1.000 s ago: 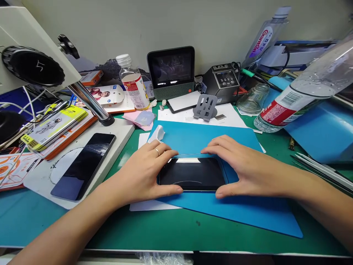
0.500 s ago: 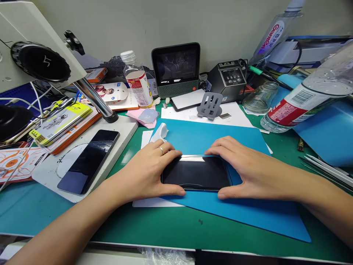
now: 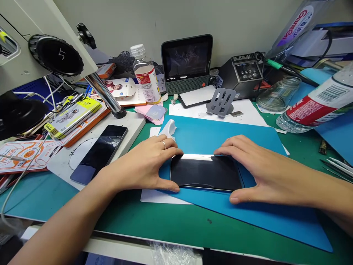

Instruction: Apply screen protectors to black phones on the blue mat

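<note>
A black smartphone (image 3: 205, 172) lies screen up on a blue mat (image 3: 198, 134), with a bright reflection along its far edge. My left hand (image 3: 150, 162), with a ring on one finger, holds its left end: fingertips on the far edge, thumb by the near edge. Around the right end curves my right hand (image 3: 256, 173), fingers at the far edge and thumb close to the near one; whether that thumb touches is unclear. Just beyond my left fingers sits a crumpled white piece (image 3: 168, 129), perhaps tissue.
Left, another dark phone (image 3: 100, 152) lies on a white microscope base (image 3: 135, 127) beside stacked boxes (image 3: 73, 116). Behind stand a drink bottle (image 3: 146, 79), a display screen (image 3: 187, 59), a grey phone stand (image 3: 220, 103) and a black control unit (image 3: 244, 75). A large bottle (image 3: 311, 106) leans at right.
The view has swung slightly left, so everything sits further right in it. My left hand has slid towards the phone's left end, widening the gap between my hands.
</note>
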### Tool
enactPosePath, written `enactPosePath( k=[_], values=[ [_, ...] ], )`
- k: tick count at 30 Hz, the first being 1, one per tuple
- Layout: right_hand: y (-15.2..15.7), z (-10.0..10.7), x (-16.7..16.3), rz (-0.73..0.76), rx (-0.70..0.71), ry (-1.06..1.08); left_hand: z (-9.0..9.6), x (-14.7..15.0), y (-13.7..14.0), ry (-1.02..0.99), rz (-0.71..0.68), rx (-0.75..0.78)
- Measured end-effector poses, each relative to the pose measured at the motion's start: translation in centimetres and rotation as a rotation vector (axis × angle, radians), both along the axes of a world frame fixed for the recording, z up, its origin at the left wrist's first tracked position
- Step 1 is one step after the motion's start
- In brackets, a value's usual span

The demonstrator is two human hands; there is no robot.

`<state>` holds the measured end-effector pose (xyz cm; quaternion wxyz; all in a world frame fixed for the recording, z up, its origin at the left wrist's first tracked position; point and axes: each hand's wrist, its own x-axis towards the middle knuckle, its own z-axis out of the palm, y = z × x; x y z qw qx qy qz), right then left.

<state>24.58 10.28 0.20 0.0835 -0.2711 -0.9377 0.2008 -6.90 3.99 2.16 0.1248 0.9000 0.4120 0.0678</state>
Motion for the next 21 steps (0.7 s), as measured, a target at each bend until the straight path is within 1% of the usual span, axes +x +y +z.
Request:
enactPosePath(
  k=[7,13,17,21],
  values=[
    [0.09,0.28,0.04,0.012,-0.016,-0.039,-0.02,0.24,-0.02,0.018,0.003,0.000],
    [-0.05,0.68,0.24,0.030,-0.065,-0.040,-0.25,0.25,-0.17,0.011,0.012,-0.006],
    [-0.11,0.67,0.29,0.037,-0.049,-0.053,-0.23,0.37,-0.14,-0.006,0.006,0.001],
    [-0.12,0.54,0.30,0.044,-0.041,-0.072,-0.26,0.45,-0.12,0.019,0.009,0.003]
  ],
)
